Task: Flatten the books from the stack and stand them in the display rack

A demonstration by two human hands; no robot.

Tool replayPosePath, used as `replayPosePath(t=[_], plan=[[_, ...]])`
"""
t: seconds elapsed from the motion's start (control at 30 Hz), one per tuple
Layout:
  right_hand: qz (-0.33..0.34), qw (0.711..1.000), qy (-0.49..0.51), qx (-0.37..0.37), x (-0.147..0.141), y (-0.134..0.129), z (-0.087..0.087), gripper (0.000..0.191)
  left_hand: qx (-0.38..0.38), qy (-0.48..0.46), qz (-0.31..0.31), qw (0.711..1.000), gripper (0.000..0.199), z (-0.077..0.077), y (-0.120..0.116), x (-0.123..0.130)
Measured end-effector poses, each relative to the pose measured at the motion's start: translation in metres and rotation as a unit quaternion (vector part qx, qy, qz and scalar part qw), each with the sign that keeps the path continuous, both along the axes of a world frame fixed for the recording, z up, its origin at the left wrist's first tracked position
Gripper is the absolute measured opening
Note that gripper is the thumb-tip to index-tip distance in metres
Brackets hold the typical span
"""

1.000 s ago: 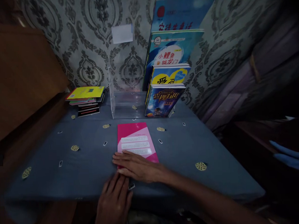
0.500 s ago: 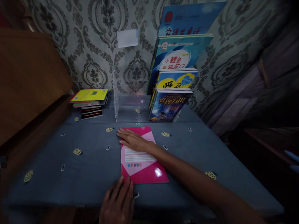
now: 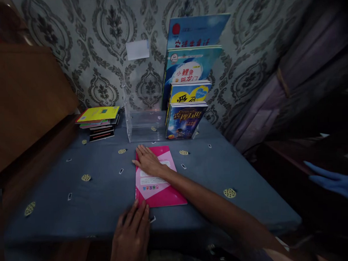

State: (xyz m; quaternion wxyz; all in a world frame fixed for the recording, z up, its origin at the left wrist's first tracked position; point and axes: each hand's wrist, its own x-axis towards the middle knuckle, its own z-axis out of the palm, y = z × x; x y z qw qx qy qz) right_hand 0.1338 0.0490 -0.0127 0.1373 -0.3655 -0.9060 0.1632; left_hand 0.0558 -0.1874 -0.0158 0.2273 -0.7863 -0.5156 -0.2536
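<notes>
A pink book (image 3: 170, 197) lies flat on the blue patterned tablecloth (image 3: 102, 201), its printed face up. My right hand (image 3: 148, 162) rests palm down on its upper left part, fingers spread, the forearm crossing the book. At the lower left corner, my left hand (image 3: 133, 229) touches the edge with stretched fingers. Behind the book stands a clear acrylic rack (image 3: 145, 127). In the rack's right side stand a dark blue book (image 3: 185, 122), a yellow and blue book (image 3: 190, 92), a teal book (image 3: 208, 62) and a taller blue book (image 3: 199, 28).
A pile of thin books with a yellow one (image 3: 97, 114) on top lies at the back left, near a brown wooden panel (image 3: 27, 101). A white card (image 3: 137, 50) is above the rack. Blue glove-like fingers (image 3: 332, 178) show at the far right, beyond the table.
The view has shifted slightly. My right hand's thumb has spread away from the fingers, which point more toward the rack. The blue glove-like shape at the right shows more.
</notes>
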Motion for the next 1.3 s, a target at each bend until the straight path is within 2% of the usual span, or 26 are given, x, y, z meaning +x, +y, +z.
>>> replayPosePath(t=[0.17,0.3,0.47,0.6,0.7,0.8,0.93,1.1,1.23,1.3], plan=[[-0.036,0.999,0.008,-0.006,0.019,0.001,-0.004,0.072,-0.007,0.013,-0.002,1.000,0.038,0.002,-0.001,0.000],[-0.037,0.999,-0.014,0.002,0.040,-0.001,-0.002,0.070,-0.014,0.009,0.010,1.000,0.039,-0.001,-0.002,0.002],[-0.014,0.999,-0.022,0.020,0.053,0.000,0.002,0.065,-0.006,-0.006,0.017,1.000,0.038,-0.006,-0.003,0.008],[0.047,0.998,-0.024,0.019,0.055,0.004,0.007,0.062,-0.016,-0.013,-0.023,1.000,0.034,-0.005,-0.005,0.017],[0.094,0.995,-0.017,0.020,0.057,0.006,0.010,0.059,-0.041,-0.014,-0.052,0.998,0.033,-0.003,-0.004,0.022],[0.098,0.995,-0.019,0.019,0.058,0.007,0.010,0.058,-0.090,-0.046,-0.052,0.994,0.033,-0.001,0.005,0.017],[0.087,0.996,-0.005,0.028,0.058,0.006,0.004,0.055,-0.157,-0.080,-0.043,0.983,0.036,-0.001,0.033,-0.006],[0.092,0.995,0.019,0.042,0.058,0.007,-0.003,0.052,-0.235,-0.061,-0.001,0.970,0.043,0.002,0.090,-0.033],[0.092,0.995,0.022,0.041,0.057,0.009,-0.005,0.052,-0.277,-0.021,0.054,0.959,0.047,0.011,0.142,-0.038],[0.092,0.994,0.026,0.046,0.056,0.009,-0.005,0.052,-0.280,-0.011,0.073,0.957,0.048,0.014,0.160,-0.037]])
